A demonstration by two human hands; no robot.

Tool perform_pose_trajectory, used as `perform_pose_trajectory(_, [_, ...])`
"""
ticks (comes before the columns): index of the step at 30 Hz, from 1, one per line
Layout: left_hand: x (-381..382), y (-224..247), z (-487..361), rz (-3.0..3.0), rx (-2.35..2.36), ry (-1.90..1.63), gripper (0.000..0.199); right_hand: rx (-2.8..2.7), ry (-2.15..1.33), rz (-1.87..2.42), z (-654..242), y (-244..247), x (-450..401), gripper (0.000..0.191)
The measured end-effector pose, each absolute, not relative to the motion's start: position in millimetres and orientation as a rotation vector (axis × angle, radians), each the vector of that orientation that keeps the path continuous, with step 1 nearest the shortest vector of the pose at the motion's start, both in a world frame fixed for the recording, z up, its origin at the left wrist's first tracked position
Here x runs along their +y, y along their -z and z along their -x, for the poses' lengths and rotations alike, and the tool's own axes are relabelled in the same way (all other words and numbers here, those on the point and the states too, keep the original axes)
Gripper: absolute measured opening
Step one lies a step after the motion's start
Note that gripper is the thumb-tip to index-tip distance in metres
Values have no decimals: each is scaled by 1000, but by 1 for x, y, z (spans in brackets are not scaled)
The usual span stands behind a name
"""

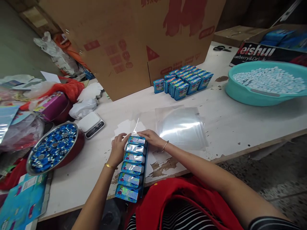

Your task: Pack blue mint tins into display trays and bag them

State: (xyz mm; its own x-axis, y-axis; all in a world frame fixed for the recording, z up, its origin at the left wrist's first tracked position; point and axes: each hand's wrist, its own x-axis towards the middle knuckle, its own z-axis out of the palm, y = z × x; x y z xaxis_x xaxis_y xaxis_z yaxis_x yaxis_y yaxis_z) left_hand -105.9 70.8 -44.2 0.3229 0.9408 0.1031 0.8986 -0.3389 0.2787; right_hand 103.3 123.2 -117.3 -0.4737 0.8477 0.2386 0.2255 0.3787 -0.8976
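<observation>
Worn tabletop lay beneath your left hand and right hand, clasping the far blue packs between them; slack grip risked tipping near, overhanging ones.

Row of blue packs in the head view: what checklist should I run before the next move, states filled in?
1. Left hand at the row's far end: ok.
2. Right hand there too: ok.
3. Row wholly on the table: not ok; its near end appears past the edge.
4. Clear film at the far end sealed: cannot tell.
5. Clear sheets on the table, right of the row: ok.
</observation>
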Motion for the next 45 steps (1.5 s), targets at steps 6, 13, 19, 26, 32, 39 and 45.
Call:
perform_pose_trajectory(6, [94, 53, 99, -2720, 1678, -23, 36, -1812, -1116, 963, -100, 115, 118, 37])
perform_pose_trajectory(13, [92, 61, 106, -2645, 1914, -144, 31, -1729, -1142, 1024, -95, 114, 118, 38])
perform_pose_trajectory(19, [96, 59, 111, -2647, 1652, -146, 37, -1713, -1162, 1018, -94, 112, 118, 38])
perform_pose_trajectory(26, [93, 66, 105, -2608, 2000, -236, 21, -1760, -1132, 1023, -95, 108, 116, 41])
perform_pose_trajectory(32, [90, 60, 117, -2526, 1790, -324, 37, -1738, -1099, 1026, -95, 108, 115, 42])
perform_pose_trajectory(39, [98, 67, 108, -2714, 1884, -332, 15, -1815, -990, 1079, -95, 106, 114, 37])
perform_pose_trajectory(45, [100, 66, 102, -2652, 1971, -527, 23, -2223, -373, 1339, -110, 89, 94, 31])
